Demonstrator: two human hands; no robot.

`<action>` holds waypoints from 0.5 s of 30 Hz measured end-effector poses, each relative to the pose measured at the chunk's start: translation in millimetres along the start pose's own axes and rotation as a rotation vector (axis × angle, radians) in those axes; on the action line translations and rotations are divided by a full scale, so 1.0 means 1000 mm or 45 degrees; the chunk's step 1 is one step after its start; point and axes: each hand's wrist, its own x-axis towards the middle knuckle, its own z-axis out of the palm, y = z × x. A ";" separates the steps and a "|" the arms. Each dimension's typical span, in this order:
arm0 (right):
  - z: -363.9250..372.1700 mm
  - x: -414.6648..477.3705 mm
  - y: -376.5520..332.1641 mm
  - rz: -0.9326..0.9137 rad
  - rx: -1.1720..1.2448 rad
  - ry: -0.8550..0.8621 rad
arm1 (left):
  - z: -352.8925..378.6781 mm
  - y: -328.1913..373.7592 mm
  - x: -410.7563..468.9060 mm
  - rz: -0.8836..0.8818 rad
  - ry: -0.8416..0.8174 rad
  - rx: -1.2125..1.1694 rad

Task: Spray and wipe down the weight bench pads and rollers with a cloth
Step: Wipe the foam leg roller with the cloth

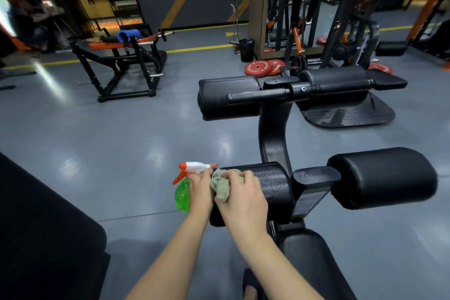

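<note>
Your left hand (200, 190): fingers grasping spray bottle (182, 194). Your right hand (244, 193): fingers bunching cloth (220, 186) against roller (274, 184), bottle at its nine o'clock.

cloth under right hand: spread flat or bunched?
Bunched. The cloth is a crumpled wad, creases showing, gripped by the right hand against the near roller; left hand holds the spray bottle.

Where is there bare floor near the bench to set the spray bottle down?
Widest bare patch: grey floor between the near left roller, the black pad at lower left and the far rack. A narrower strip lies between the right roller and footplate. Crowded at the left roller: left hand gripping spray bottle, right hand gripping cloth.
</note>
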 end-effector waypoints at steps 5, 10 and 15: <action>-0.031 0.025 0.053 0.268 0.042 -0.019 | -0.008 0.004 -0.004 -0.007 -0.064 0.107; -0.033 0.031 0.060 0.323 -0.029 0.074 | -0.009 -0.005 0.000 -0.052 -0.047 -0.003; 0.008 -0.003 0.003 -0.076 -0.050 0.000 | -0.006 -0.008 0.013 -0.096 -0.102 -0.135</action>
